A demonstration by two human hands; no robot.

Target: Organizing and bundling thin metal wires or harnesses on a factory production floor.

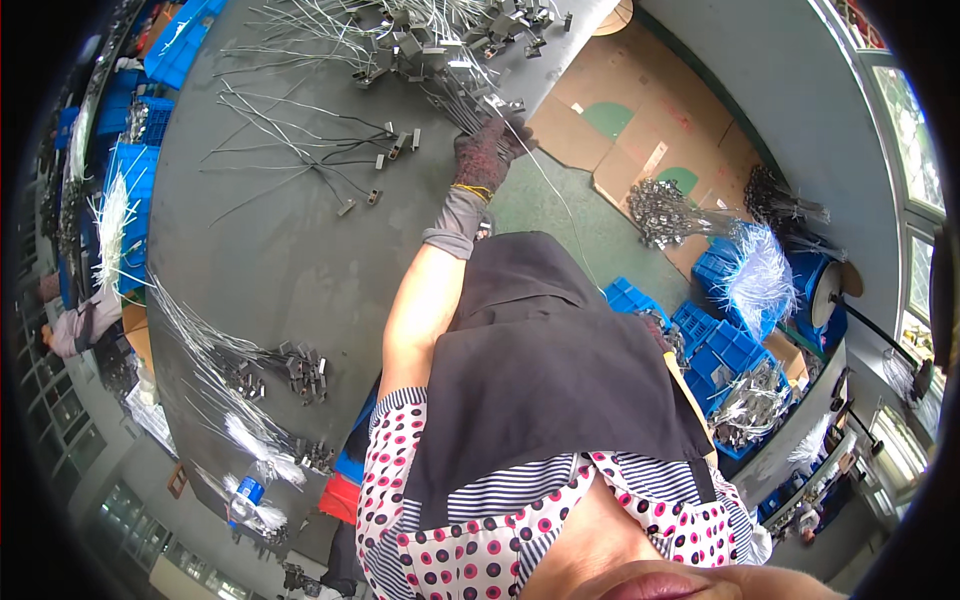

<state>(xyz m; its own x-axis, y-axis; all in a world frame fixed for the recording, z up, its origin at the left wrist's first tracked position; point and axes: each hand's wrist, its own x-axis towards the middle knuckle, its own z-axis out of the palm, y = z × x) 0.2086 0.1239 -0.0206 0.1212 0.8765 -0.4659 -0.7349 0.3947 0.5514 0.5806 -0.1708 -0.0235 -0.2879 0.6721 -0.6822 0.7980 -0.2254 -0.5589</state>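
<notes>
My left hand (487,155), in a dark red-grey knitted glove with a grey cuff, is at the table's right edge. Its fingers close round a bunch of grey wires (455,108) with small metal end pieces. From beside the hand a single thin white wire (565,205) hangs in a curve toward the floor. Just beyond lies a large pile of wires with metal ends (425,50). Low at my right side, a bit of my gloved right hand (655,328) shows next to the blue crates; the dark apron hides most of it, and its fingers cannot be made out.
The grey table (290,240) carries several loose wires (320,150) and a near-left bundle (300,370). Blue crates (725,355) with wire bundles stand on the floor at right, near flattened cardboard (660,110). Another person's arm (85,325) shows at far left, beside blue bins (135,200).
</notes>
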